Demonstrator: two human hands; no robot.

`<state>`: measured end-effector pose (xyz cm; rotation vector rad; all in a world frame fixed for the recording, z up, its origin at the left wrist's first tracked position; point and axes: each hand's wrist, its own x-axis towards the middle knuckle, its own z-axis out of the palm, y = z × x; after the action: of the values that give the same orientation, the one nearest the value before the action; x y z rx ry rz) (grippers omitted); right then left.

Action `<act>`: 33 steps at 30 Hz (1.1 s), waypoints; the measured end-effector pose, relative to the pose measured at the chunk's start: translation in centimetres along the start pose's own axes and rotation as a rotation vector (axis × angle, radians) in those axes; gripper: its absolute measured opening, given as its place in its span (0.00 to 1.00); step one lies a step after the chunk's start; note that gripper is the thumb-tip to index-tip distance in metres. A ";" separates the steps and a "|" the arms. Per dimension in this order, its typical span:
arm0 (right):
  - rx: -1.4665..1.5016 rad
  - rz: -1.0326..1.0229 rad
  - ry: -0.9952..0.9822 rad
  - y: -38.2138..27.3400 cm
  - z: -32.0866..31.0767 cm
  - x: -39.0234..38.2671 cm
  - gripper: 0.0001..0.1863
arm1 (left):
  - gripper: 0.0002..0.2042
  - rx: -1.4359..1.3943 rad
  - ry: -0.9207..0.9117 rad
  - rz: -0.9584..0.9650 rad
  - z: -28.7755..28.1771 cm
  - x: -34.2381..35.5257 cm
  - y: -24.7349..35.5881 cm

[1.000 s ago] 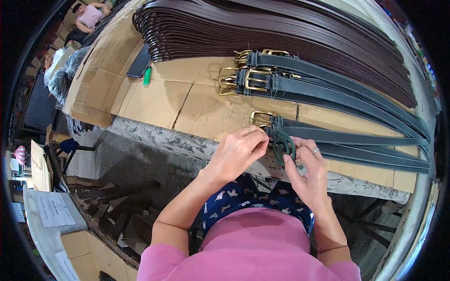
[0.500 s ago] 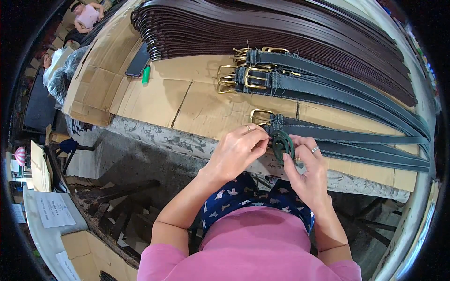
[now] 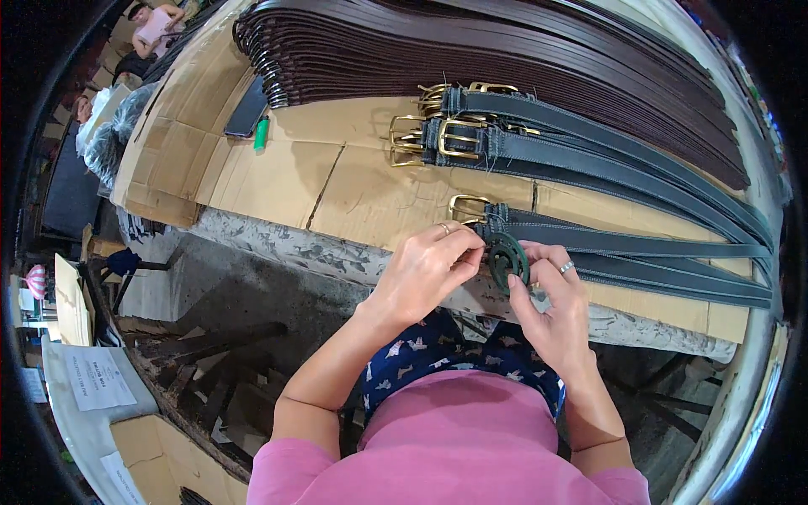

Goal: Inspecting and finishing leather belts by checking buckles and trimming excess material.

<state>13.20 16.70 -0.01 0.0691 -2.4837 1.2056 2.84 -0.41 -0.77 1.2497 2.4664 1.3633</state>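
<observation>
Between the thumb and fingers of my right hand (image 3: 553, 295) is a coiled dark green strip (image 3: 509, 268), held upright near the table's front edge. My left hand (image 3: 425, 271) is closed in a pinch at the coil's left side; whatever lies between its fingertips is too small to make out. Just beyond both hands lie dark belts (image 3: 640, 244) with a gold buckle (image 3: 465, 206) at their left end. Farther back rests another bundle of dark belts (image 3: 581, 156), its several gold buckles (image 3: 459, 139) pointing left.
A broad stack of dark brown belts (image 3: 471, 50) spans the back of the cardboard-covered table (image 3: 278, 181). A phone (image 3: 247, 109) and a green lighter-like object (image 3: 261, 133) lie at its left. An open cardboard box (image 3: 160, 459) stands lower left. Another person (image 3: 156, 32) sits far left.
</observation>
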 end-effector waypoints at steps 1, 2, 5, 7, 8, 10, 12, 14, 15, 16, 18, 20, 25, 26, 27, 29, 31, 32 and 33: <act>0.018 0.013 0.003 -0.1 0.0 0.0 0.09 | 0.07 -0.008 -0.007 -0.013 -0.1 0.0 0.0; 0.035 0.026 0.008 -0.2 -0.2 0.1 0.09 | 0.07 -0.006 -0.008 -0.010 -0.2 0.1 0.1; 0.084 0.073 0.041 -0.4 -1.4 0.2 0.09 | 0.07 -0.068 0.007 -0.031 -0.4 0.5 0.1; 0.079 0.096 0.073 0.4 -2.5 0.0 0.08 | 0.08 -0.024 0.124 -0.081 -1.0 0.8 -0.1; 0.075 0.117 0.098 0.9 -3.2 -0.2 0.07 | 0.08 -0.028 0.116 -0.071 -1.3 1.1 -0.2; 0.015 0.169 0.105 1.6 -5.4 -0.7 0.05 | 0.09 0.224 0.188 -0.052 -2.1 1.9 -0.6; -0.141 0.202 0.082 2.0 -8.2 -1.3 0.05 | 0.09 0.305 0.189 0.043 -2.0 2.9 -1.7; -0.263 0.203 0.065 2.8 -11.2 -2.7 0.06 | 0.09 0.157 0.055 0.006 -1.8 3.8 -2.3; -0.278 0.234 0.074 3.3 -12.6 -3.8 0.08 | 0.09 0.013 -0.044 -0.130 -1.3 4.4 -2.2; -0.282 0.263 0.119 3.2 -13.7 -4.6 0.08 | 0.09 0.009 -0.052 -0.121 -1.1 5.0 -2.4; -0.264 0.398 0.112 3.8 -16.8 -6.7 0.09 | 0.09 0.075 -0.232 -0.016 -0.7 6.1 -3.4; -0.153 0.673 0.075 4.5 -20.3 -8.9 0.10 | 0.09 0.076 -0.260 0.088 -1.1 6.9 -3.6; 0.249 0.753 0.243 6.4 -26.6 -12.9 0.20 | 0.10 0.097 -0.434 0.114 -1.8 8.4 -3.2; 0.310 0.725 0.295 6.7 -27.9 -14.0 0.21 | 0.09 0.107 -0.434 0.133 -1.7 8.6 -3.1; 0.432 0.696 0.391 7.3 -29.0 -15.5 0.20 | 0.09 0.076 -0.447 0.165 -1.6 8.9 -3.0; 0.596 0.530 0.510 8.6 -30.0 -18.0 0.20 | 0.06 0.139 -0.464 0.217 -1.2 9.5 -2.7; 0.706 0.460 0.604 11.2 -29.6 -20.3 0.18 | 0.05 0.099 -0.451 0.175 -1.4 9.7 -2.0; 0.617 0.688 0.640 12.3 -29.3 -21.4 0.17 | 0.04 0.065 -0.440 0.116 -1.2 9.5 -2.2; 0.394 0.869 0.552 13.8 -29.4 -22.7 0.17 | 0.04 0.050 -0.428 0.117 -1.2 9.5 -2.3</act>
<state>40.63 45.26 -1.82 -1.1687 -1.7586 1.7089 -5.46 4.51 1.21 1.5297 2.1707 0.9325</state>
